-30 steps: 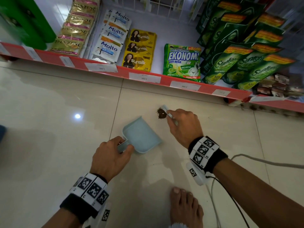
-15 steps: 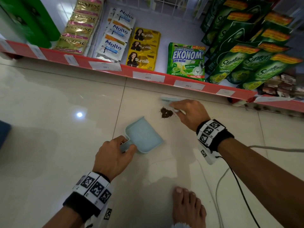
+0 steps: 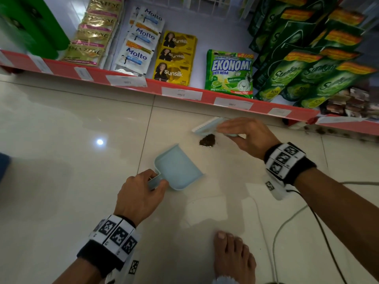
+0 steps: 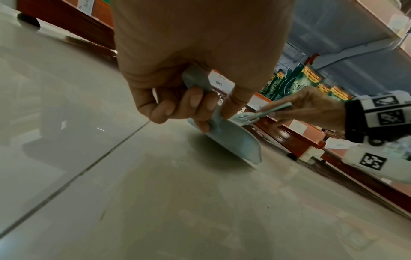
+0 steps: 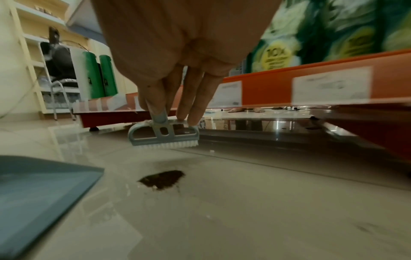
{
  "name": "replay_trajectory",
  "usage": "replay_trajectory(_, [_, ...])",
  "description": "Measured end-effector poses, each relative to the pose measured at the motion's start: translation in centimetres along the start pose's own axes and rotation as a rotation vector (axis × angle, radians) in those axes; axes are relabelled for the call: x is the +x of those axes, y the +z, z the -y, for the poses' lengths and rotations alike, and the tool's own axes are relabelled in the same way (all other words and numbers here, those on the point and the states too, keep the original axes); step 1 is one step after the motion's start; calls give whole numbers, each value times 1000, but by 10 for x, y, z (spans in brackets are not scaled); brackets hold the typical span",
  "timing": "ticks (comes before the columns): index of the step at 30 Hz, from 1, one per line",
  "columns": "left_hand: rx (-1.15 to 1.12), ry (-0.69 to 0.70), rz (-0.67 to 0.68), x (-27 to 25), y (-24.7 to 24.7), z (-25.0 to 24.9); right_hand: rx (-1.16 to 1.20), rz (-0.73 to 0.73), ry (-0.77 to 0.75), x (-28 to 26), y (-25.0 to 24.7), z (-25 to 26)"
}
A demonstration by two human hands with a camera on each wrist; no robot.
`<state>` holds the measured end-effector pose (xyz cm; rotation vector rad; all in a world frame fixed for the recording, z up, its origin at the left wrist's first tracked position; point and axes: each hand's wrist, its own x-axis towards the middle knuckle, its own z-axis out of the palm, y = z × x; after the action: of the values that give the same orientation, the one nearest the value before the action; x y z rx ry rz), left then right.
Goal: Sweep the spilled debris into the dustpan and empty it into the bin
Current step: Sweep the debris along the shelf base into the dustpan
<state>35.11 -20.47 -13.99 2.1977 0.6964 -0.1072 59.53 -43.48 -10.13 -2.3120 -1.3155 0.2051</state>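
Hands hold brush [image 3: 207, 126] and dustpan [image 3: 178, 168]; debris [image 3: 207, 139] lies outside it.

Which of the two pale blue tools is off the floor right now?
The brush, held by the right hand just beyond the debris. The dustpan, gripped by the left hand, rests its front edge on the tile.

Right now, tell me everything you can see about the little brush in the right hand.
The hand brush is small, pale blue plastic by its look, with a flat arched head, a slotted handle stem and a row of short white bristles. The right hand pinches its handle, fingertips on the head's top. It hangs bristles down, seemingly just clear of the tiled floor, on the shelf side of the dark debris pile, apart from it.
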Motion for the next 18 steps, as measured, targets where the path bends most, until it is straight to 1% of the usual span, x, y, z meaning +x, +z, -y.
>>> replay_trajectory(3, [-17, 14, -8, -5, -1, 2, 20, 5, -18, 27, 15, 25])
replay_trajectory(5, [-17, 17, -19, -9, -2, 5, 52, 39, -29, 42, 25, 42])
replay_trajectory(8, [-19, 3, -31, -14, -5, 12, 64, 188, -5, 54, 33, 50])
replay_trajectory(10, [-30, -14, -36, -16, -7, 16, 27, 275, 13, 50, 29, 43])
replay_trajectory(11, [-37, -20, -41, -16, -8, 17, 11, 292, 9, 44, 25, 37])
replay_trajectory(16, [-71, -47, -70, -14, -11, 19, -43, 216, -40, -1, 0, -2])
replay_trajectory(18, [-75, -51, -65, -13, -11, 17, -27, 142, -36, -12, -6, -9])
